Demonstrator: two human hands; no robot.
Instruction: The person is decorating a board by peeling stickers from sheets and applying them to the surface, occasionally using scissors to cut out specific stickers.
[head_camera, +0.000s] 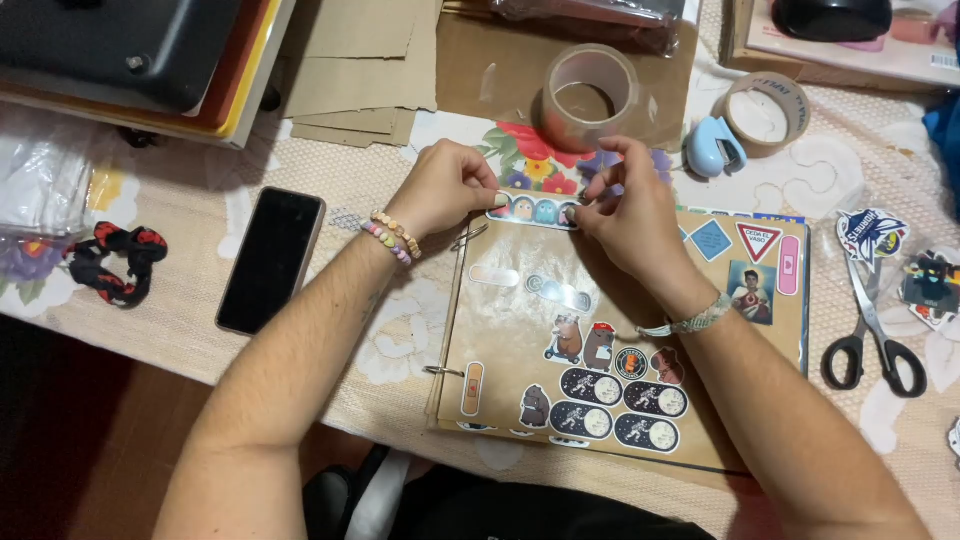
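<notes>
A brown ring-bound sticker album lies open on the table, its page dotted with stickers of bears, astronauts and signs. Along its top edge sits a long sticker strip with small ghost figures. My left hand pinches the strip's left end, beaded bracelets on the wrist. My right hand pinches the strip's right end with thumb and forefinger, a woven bracelet on that wrist. Both forearms reach in from the bottom of the view.
A black phone lies left of the album. A clear tape roll and a brown tape roll with a small blue stapler sit behind. Black scissors, loose stickers at right. A red-black scrunchie at left.
</notes>
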